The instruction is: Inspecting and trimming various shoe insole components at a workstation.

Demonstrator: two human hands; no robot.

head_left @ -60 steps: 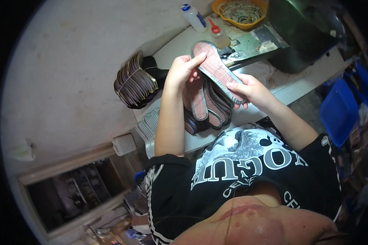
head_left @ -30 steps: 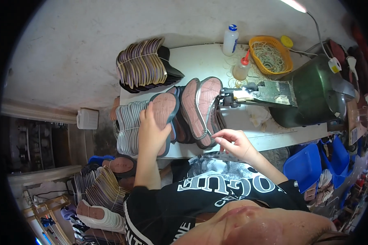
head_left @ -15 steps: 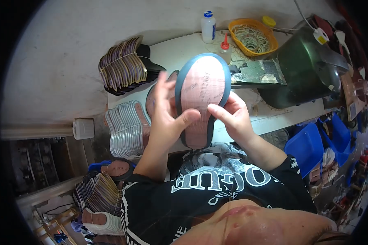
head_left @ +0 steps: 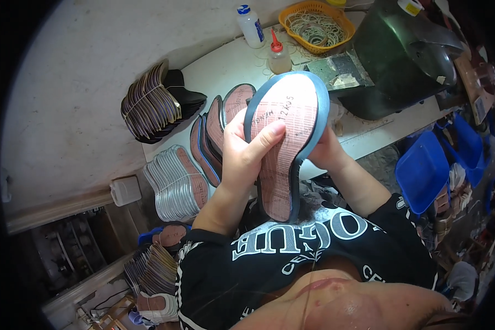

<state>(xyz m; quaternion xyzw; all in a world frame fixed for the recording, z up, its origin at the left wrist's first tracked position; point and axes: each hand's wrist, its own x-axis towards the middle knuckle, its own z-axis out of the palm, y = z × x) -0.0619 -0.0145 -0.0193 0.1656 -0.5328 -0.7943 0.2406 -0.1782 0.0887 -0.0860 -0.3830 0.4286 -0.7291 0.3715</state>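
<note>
A shoe insole [head_left: 280,181], pinkish and ruled on its face with a dark blue-grey rim, is held up in front of my chest, wide end away from me. Handwritten marks show on it, and bright light falls on its far end. My left hand [head_left: 245,146] is closed on the left edge, thumb flat on the face and fingers behind. At the right edge my right hand [head_left: 331,151] holds it from behind; its fingers are mostly hidden. More insoles [head_left: 237,99] lie overlapping on the table just beyond my left hand.
Banded stacks of dark insoles [head_left: 148,107] and silver-edged ones [head_left: 173,181] stand at left. On the white table [head_left: 214,71] are a red-tipped bottle [head_left: 279,58], a blue-capped bottle [head_left: 251,28], a yellow basket [head_left: 344,27] of bands and a green machine [head_left: 401,60]. Blue bins [head_left: 422,170] stand right.
The insole has tilted and come nearer my chest. My left hand has closed on it, thumb onto its face. My right thumb has left the face, and that hand has slid behind the edge.
</note>
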